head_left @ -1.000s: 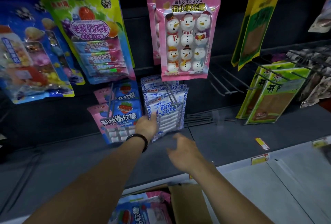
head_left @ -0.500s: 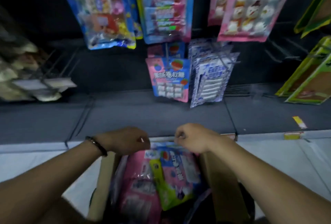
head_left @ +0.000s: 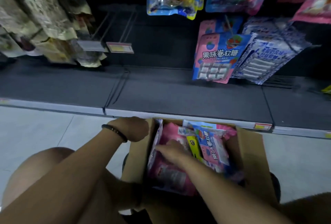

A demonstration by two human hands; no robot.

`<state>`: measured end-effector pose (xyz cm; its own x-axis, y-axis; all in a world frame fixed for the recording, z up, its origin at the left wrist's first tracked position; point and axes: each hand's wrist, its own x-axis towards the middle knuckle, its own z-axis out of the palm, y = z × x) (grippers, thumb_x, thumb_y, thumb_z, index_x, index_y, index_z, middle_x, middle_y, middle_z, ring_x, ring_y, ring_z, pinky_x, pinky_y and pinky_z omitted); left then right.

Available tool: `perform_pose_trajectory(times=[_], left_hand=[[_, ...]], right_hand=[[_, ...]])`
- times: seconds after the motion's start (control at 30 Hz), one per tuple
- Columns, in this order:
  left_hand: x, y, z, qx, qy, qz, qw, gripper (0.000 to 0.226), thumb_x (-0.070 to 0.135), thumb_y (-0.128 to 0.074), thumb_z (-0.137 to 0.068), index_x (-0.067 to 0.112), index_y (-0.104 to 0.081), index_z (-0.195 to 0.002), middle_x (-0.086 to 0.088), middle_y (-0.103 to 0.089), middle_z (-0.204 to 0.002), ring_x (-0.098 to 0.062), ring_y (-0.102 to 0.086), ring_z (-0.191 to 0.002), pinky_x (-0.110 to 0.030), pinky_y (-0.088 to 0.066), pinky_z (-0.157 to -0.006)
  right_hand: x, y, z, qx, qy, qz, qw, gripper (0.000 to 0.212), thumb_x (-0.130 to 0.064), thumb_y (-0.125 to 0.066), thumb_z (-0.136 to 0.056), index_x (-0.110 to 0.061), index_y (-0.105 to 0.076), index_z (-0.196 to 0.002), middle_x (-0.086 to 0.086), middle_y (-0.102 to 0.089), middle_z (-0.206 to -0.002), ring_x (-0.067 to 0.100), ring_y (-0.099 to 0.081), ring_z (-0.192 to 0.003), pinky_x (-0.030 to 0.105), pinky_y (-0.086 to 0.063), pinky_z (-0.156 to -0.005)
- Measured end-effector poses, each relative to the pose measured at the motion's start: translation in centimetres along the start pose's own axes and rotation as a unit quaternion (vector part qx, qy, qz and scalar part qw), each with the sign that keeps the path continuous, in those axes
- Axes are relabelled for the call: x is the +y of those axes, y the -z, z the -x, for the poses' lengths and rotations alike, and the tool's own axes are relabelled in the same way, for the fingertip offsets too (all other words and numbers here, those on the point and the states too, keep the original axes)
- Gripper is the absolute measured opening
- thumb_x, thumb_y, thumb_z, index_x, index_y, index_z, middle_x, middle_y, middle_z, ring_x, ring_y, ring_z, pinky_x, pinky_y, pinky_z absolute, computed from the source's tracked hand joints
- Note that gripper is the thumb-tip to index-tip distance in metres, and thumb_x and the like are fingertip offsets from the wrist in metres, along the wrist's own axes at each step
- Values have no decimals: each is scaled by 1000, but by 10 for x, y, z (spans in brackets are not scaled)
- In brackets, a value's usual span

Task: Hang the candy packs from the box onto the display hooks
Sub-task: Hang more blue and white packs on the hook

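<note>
An open cardboard box [head_left: 250, 152] stands on the floor below the shelf, full of candy packs. Inside are a pink pack [head_left: 170, 175], a pink-and-blue pack [head_left: 213, 148] and a white-and-blue pack [head_left: 156, 139] standing against the left wall. My right hand [head_left: 172, 152] reaches into the box, lying on the pink pack with its fingertips at the white-and-blue pack. My left hand [head_left: 132, 128], with a dark bracelet on its wrist, curls over the top corner of the box's left flap. On the hooks above hang matching pink-and-blue packs [head_left: 218, 57] and white-and-blue packs [head_left: 265, 57].
Bare wire hooks [head_left: 114, 24] with price tags [head_left: 120, 47] jut out left of the hung candy. Beige snack bags [head_left: 53, 32] hang at far left. A dark shelf [head_left: 179, 94] runs below the hooks. My knee [head_left: 44, 166] is at lower left.
My view dropped from the hooks to the box. Both hands came down from the hung packs; the left took the box's flap and the right went in among the packs.
</note>
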<state>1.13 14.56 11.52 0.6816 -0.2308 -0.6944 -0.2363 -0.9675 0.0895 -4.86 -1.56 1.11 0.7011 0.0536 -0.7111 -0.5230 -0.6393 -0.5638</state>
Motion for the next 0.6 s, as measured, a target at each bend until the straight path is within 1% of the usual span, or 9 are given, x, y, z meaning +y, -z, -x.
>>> perform_pose_trajectory(times=[0.03, 0.1, 0.17, 0.23, 0.33, 0.5, 0.53, 0.57, 0.6], left_hand=[[-4, 0, 2, -12, 12, -13, 1000, 41, 27, -36, -113, 6, -66, -131, -13, -66, -138, -33, -61, -126, -35, -45, -100], [-2, 0, 4, -35, 17, -33, 999, 45, 35, -37, -113, 8, -64, -138, -11, -63, -144, -30, -58, -132, -34, -43, -105], [1, -1, 2, -30, 7, -26, 999, 46, 37, -40, -112, 9, -62, -142, -11, -62, -145, -30, -58, -133, -36, -45, -108], [4, -2, -2, -4, -6, -3, 1000, 44, 34, -42, -112, 9, -62, -142, -13, -63, -144, -31, -59, -132, -37, -47, -109], [8, 4, 1, 21, -35, 11, 999, 40, 24, -39, -112, 9, -64, -138, -12, -64, -143, -31, -60, -129, -33, -45, -103], [6, 15, 6, -4, -17, -20, 1000, 40, 11, -36, -108, 7, -63, -137, -14, -64, -143, -33, -62, -127, -37, -51, -103], [5, 16, 5, -3, -12, -21, 1000, 41, 12, -36, -108, 7, -62, -139, -14, -62, -145, -33, -61, -128, -32, -52, -100], [5, 18, 4, -1, -6, -21, 1000, 41, 13, -36, -109, 8, -60, -142, -14, -60, -148, -33, -59, -131, -22, -52, -94], [5, 19, 2, 2, -3, -20, 1000, 42, 14, -36, -110, 7, -58, -145, -14, -57, -151, -32, -57, -134, -9, -50, -80]], right_hand=[[-6, -14, -3, 5, -14, -26, 1000, 48, -58, -72, -83, -13, -72, -99, 9, -74, -99, 26, -70, -88, 34, -57, -72], [-13, -34, -9, 15, -33, -44, 998, 53, -52, -70, -85, -11, -70, -118, 12, -73, -121, 31, -70, -111, 32, -54, -87], [-21, -46, -13, 19, -47, -36, 998, 48, -38, -66, -92, -6, -67, -128, 14, -69, -132, 33, -66, -123, 30, -51, -86], [-24, -54, -16, 34, -60, -21, 997, 45, -27, -60, -96, -2, -62, -134, 17, -65, -140, 34, -63, -130, 34, -52, -93], [-24, -56, -17, 40, -66, 7, 997, 45, -20, -54, -98, 3, -60, -137, 22, -63, -142, 37, -61, -132, 34, -51, -99], [-25, -43, -9, 16, -31, 60, 998, 38, -13, -51, -101, 6, -60, -132, 24, -63, -140, 36, -61, -131, 33, -51, -96], [-27, -35, -4, -1, -13, 67, 998, 33, -13, -48, -104, 6, -61, -128, 24, -62, -139, 36, -61, -130, 32, -50, -95], [-28, -26, 2, -6, 8, 66, 998, 27, -14, -46, -106, 3, -63, -120, 25, -63, -133, 35, -62, -124, 32, -51, -91], [-28, -15, 7, -7, 20, 56, 998, 20, -16, -46, -106, -4, -62, -106, 23, -65, -120, 33, -64, -113, 32, -52, -84]])
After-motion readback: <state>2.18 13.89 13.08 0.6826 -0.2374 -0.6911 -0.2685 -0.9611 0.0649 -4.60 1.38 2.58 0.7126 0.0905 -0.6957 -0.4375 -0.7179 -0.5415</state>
